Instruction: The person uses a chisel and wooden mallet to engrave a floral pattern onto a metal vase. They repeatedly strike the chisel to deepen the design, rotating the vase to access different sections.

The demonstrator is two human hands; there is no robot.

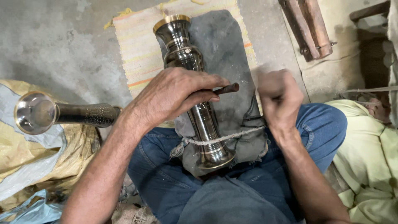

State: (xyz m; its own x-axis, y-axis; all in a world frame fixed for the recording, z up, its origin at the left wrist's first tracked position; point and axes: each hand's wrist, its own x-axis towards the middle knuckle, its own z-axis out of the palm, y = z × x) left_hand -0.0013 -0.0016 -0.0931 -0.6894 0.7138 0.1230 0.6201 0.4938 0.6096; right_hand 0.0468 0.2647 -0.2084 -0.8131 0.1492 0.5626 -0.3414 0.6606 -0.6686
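Observation:
A tall shiny metal vase [182,52] with a brass rim lies lengthwise on a dark grey cloth [226,45], tied down near its foot by a pale cord [232,136]. My left hand [174,95] rests across the vase's middle and grips a short dark metal punch [228,88] whose end sticks out to the right. My right hand [280,99] is a closed fist just right of the punch, blurred by motion; what it holds is hidden. My knees in blue jeans [327,128] sit under the cloth.
A second engraved metal vase [62,114] lies on yellow sacking [41,166] at the left. A striped mat [139,45] covers the concrete floor. Wooden bars [309,27] lie at the upper right, pale yellow cloth [369,149] at the right.

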